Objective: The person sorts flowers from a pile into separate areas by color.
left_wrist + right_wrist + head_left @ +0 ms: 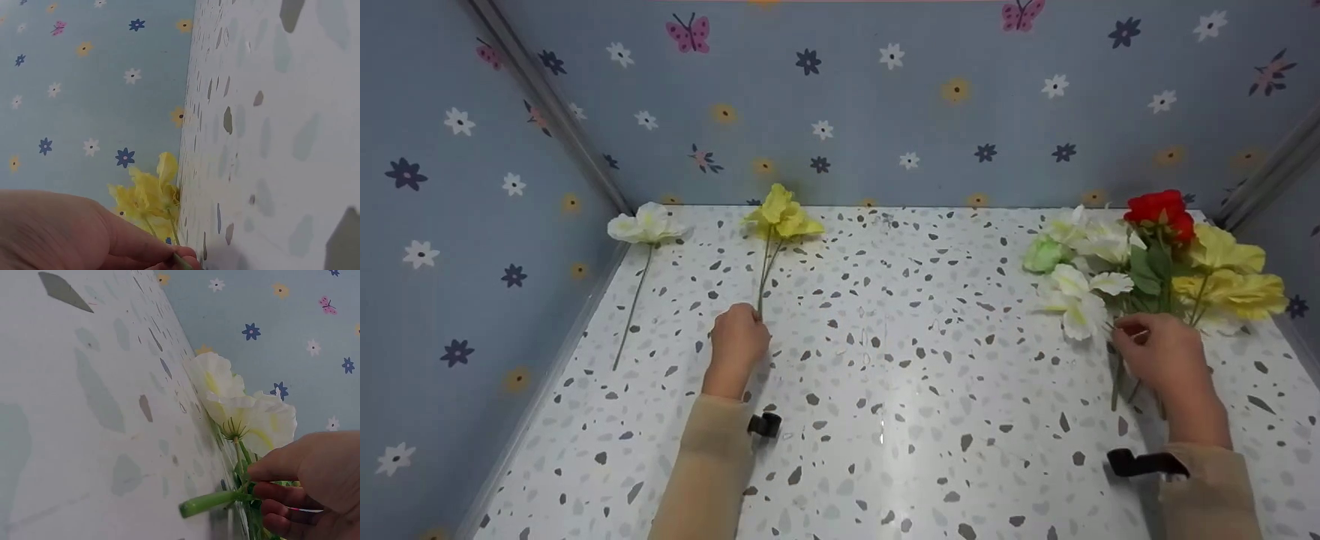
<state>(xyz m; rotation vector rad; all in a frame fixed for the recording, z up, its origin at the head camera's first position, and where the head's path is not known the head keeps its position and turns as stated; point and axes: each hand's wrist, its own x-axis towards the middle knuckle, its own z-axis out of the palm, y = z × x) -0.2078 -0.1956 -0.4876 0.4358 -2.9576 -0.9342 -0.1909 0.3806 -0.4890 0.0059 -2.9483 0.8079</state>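
On the left of the head view, my left hand (pixel 739 341) grips the thin stems of yellow artificial flowers (pixel 781 214). The left wrist view shows the yellow blooms (pixel 147 194) beyond the thumb and fingers, two stems running into the grip. A single white flower (pixel 649 223) lies to the left, its stem towards me. At the right, my right hand (pixel 1166 352) is at the stems of a mixed bunch. Its thumb and index finger pinch a green stem below a white flower (pixel 225 394) in the right wrist view.
Around the right hand lie a red rose (pixel 1161 214), yellow flowers (pixel 1230 289), white flowers (pixel 1076 300) and a pale green bloom (pixel 1044 255). The speckled tabletop (pixel 900 375) meets patterned walls (pixel 855 97) at the back and sides.
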